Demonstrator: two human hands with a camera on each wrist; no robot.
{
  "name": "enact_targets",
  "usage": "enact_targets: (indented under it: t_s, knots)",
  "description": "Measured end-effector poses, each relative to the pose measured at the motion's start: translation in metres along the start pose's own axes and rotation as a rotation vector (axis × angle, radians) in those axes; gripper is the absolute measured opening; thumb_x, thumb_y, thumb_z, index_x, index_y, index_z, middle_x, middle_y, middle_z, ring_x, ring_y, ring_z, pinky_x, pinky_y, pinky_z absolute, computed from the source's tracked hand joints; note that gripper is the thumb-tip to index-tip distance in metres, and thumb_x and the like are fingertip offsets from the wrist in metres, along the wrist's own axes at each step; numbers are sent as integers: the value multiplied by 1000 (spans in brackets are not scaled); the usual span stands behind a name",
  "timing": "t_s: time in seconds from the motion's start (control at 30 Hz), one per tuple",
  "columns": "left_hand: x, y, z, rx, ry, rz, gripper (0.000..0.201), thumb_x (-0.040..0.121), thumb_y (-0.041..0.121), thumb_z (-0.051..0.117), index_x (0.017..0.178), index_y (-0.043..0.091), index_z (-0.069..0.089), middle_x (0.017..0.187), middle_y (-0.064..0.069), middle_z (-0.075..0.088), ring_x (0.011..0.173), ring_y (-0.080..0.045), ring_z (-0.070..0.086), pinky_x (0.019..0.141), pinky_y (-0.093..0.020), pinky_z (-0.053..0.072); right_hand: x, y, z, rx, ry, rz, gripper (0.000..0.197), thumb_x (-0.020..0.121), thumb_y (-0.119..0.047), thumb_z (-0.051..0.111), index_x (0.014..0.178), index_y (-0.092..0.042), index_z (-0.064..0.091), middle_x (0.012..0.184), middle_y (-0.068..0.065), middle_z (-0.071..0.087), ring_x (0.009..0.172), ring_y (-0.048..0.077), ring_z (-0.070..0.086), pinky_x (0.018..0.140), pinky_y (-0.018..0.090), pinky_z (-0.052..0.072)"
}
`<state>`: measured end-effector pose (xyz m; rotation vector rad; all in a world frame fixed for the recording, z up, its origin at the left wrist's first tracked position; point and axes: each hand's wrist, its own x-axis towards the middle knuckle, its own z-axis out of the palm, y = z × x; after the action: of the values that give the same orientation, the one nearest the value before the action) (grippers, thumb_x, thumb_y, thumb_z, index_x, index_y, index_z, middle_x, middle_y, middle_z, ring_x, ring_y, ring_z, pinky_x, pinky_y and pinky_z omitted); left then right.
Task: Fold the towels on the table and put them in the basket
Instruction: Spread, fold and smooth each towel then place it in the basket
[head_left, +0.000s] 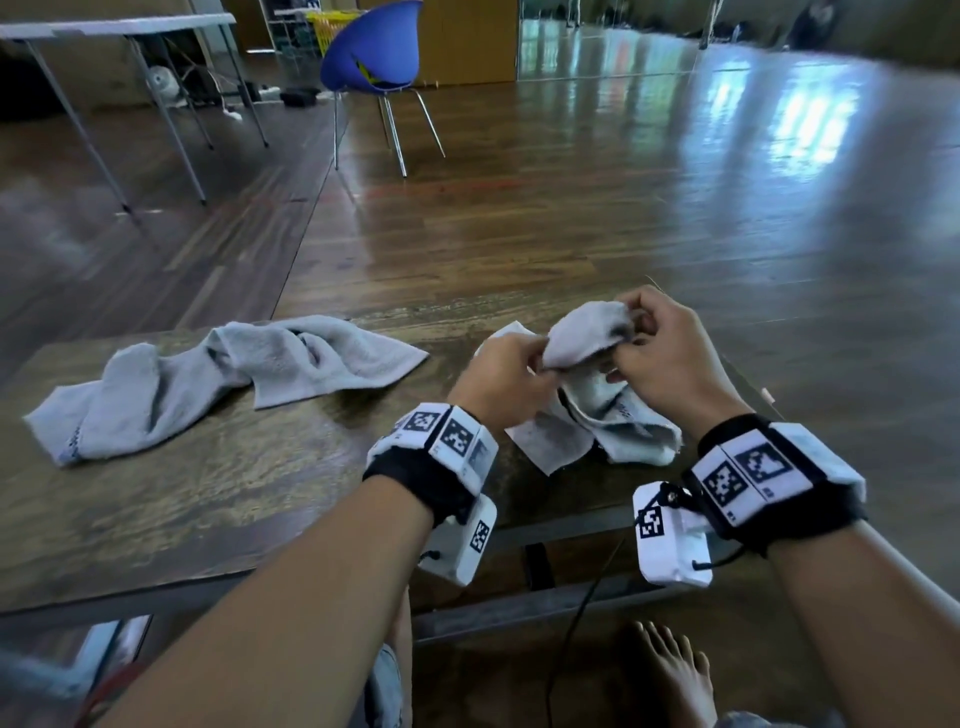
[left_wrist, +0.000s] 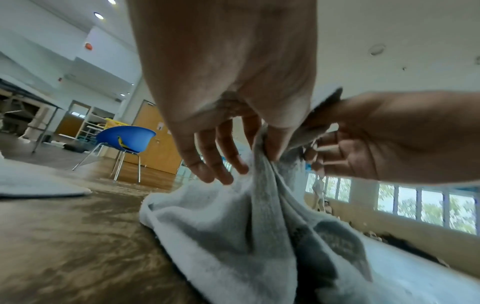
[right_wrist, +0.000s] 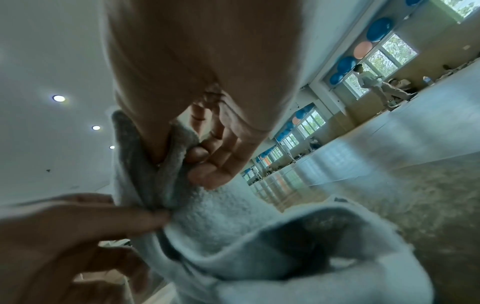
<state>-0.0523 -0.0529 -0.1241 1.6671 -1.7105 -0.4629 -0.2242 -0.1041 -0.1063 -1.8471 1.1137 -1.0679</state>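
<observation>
A small grey towel (head_left: 587, 332) is lifted off the right part of the dark wooden table (head_left: 208, 493), its lower part still bunched on the top. My left hand (head_left: 511, 376) pinches its upper edge on the left, and my right hand (head_left: 660, 343) pinches it on the right, close together. In the left wrist view the left hand (left_wrist: 270, 152) pinches a gathered fold of the towel (left_wrist: 233, 236). In the right wrist view the right hand (right_wrist: 179, 156) holds the towel (right_wrist: 233, 226) between thumb and fingers. A second grey towel (head_left: 208, 379) lies crumpled at the table's left. No basket shows.
A blue chair (head_left: 376, 52) stands on the wooden floor beyond the table. A white folding table (head_left: 114, 31) is at the far left. My bare foot (head_left: 670, 670) and a black cable (head_left: 576, 618) lie below the table's near edge.
</observation>
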Motion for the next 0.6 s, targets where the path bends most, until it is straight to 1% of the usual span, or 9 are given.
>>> enact_targets:
  t_s: [0.1, 0.17, 0.23, 0.3, 0.37, 0.4, 0.47, 0.53, 0.6]
  knots:
    - [6, 2, -10, -49, 159, -69, 21, 90, 19, 56, 102, 16, 72, 81, -6, 71, 72, -21, 64, 67, -32, 51, 0, 12, -4, -185, -89, 21, 59, 69, -42, 83, 118, -31, 53, 110, -9, 65, 99, 10, 63, 80, 31, 52]
    - [8, 2, -14, -95, 232, -117, 15, 92, 23, 52, 91, 18, 66, 71, -1, 65, 63, -25, 63, 62, -37, 53, -2, 27, -5, -539, -257, 144, 82, 67, -55, 83, 133, -25, 45, 129, 2, 55, 120, 24, 52, 94, 42, 48]
    - [8, 0, -17, -181, 253, -182, 19, 95, 25, 49, 82, 15, 58, 66, -5, 65, 54, -29, 64, 56, -43, 56, -8, 39, -3, -823, -430, 226, 77, 70, -63, 76, 130, -24, 50, 136, 8, 52, 127, 31, 44, 101, 49, 44]
    - [9, -5, -17, -285, 235, -250, 21, 97, 24, 48, 88, 8, 57, 73, -16, 70, 59, -36, 68, 62, -51, 59, -12, 47, 1, -802, -496, 238, 56, 75, -62, 71, 120, -31, 61, 129, 4, 59, 123, 28, 50, 101, 47, 46]
    - [11, -9, -16, -338, 217, -296, 21, 99, 25, 48, 98, 6, 57, 85, -20, 72, 74, -39, 70, 74, -56, 58, -16, 49, 3, -717, -457, 188, 21, 81, -54, 68, 95, -40, 65, 110, -5, 65, 109, 21, 58, 90, 41, 51]
    - [11, -10, -15, -348, 214, -311, 20, 98, 26, 50, 103, 8, 57, 91, -17, 72, 81, -37, 71, 79, -55, 57, -17, 49, 4, -706, -424, 157, 11, 84, -51, 65, 84, -40, 62, 100, -9, 65, 102, 18, 60, 82, 37, 52]
    - [13, -11, -13, -309, 189, -319, 27, 95, 31, 58, 116, 14, 53, 102, -7, 70, 92, -25, 68, 88, -50, 56, -15, 49, 6, -630, -355, 127, 16, 89, -45, 61, 76, -35, 60, 87, -12, 65, 87, 13, 63, 71, 32, 50]
    - [11, -10, -10, -225, 100, -296, 52, 88, 35, 68, 130, 15, 44, 115, -1, 64, 102, -17, 61, 93, -38, 51, -12, 45, 8, -463, -266, 132, 18, 92, -37, 60, 77, -28, 61, 79, -8, 66, 75, 12, 63, 61, 28, 47]
    - [9, -8, -4, -95, 38, -264, 67, 82, 41, 74, 133, 13, 42, 124, -2, 56, 110, -18, 57, 88, -28, 45, -5, 39, 12, -290, -178, 168, 18, 95, -31, 60, 80, -21, 61, 77, 2, 68, 70, 21, 65, 63, 36, 54]
